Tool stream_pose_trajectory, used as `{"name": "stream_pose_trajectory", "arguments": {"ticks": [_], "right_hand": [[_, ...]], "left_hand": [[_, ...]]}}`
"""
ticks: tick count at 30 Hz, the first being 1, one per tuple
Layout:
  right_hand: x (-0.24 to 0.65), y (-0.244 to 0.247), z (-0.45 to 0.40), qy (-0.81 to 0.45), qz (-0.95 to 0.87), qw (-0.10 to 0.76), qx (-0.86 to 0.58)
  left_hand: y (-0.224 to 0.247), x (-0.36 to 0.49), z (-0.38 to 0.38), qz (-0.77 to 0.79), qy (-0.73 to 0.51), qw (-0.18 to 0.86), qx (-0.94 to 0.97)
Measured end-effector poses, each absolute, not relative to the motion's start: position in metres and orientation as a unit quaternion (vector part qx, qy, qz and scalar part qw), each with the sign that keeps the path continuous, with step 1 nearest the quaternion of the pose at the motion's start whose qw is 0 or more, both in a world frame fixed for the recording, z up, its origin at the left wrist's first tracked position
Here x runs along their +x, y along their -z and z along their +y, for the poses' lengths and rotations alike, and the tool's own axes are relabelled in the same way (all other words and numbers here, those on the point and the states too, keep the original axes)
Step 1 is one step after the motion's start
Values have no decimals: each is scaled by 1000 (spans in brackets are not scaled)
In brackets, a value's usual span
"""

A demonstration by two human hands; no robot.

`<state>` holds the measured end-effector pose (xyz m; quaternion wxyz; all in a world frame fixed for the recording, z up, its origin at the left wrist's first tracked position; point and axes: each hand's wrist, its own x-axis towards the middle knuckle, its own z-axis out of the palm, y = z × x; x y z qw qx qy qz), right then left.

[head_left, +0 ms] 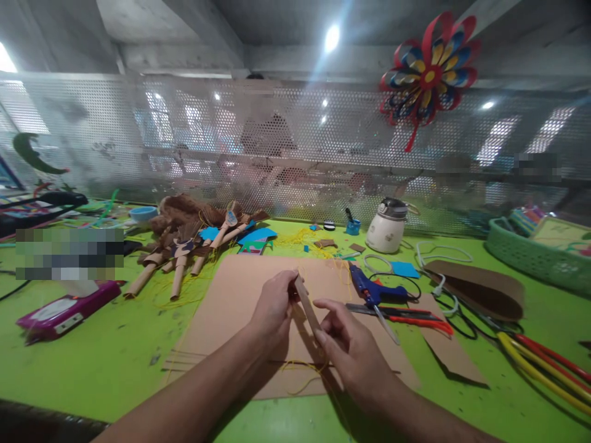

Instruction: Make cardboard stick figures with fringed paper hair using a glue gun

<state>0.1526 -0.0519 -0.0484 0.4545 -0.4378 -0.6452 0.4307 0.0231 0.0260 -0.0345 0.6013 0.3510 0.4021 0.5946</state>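
Spanning both hands, a narrow cardboard strip sits at the dial's centre, above a cardboard sheet. The left hand pinches its eleven-o'clock end; the right hand grasps the five-o'clock end by the thumb, index finger lifted, a two-ended hold that probably steadies the thin piece. The glue gun at two o'clock and red-handled cutting tool at three presumably lie there for easy right-hand reach; the sheet likely shields the green table.
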Motion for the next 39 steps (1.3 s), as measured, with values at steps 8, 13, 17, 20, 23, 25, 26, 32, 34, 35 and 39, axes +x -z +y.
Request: {"name": "stream_pose_trajectory", "arguments": {"ticks": [8,13,17,20,23,25,26,32,34,35,39], "right_hand": [[154,46,-51,-422,-634,467,-449],[160,43,-41,-410,-609,503,-456],[163,41,-36,-426,-592,517,-448],[163,37,-37,-467,-567,523,-432],[164,33,-39,-533,-517,525,-415],[165,30,-40,-562,-499,521,-406],[164,28,-39,-565,-501,521,-398],[166,20,-36,-632,-517,494,-300],[170,20,-36,-666,-493,471,-303],[172,21,-37,-678,-486,457,-309],[179,22,-39,-715,-508,355,-324]], "left_hand": [[22,23,21,337,-562,694,298],[22,26,9,279,-479,761,338],[27,29,5,284,-423,752,418],[24,25,9,294,-438,740,418],[17,20,15,314,-479,723,386],[13,18,18,317,-504,707,380],[11,17,19,313,-510,702,386],[2,16,16,341,-510,621,488],[-3,15,15,357,-520,588,506],[-7,13,16,356,-528,582,506],[-24,3,21,309,-571,619,442]]}}
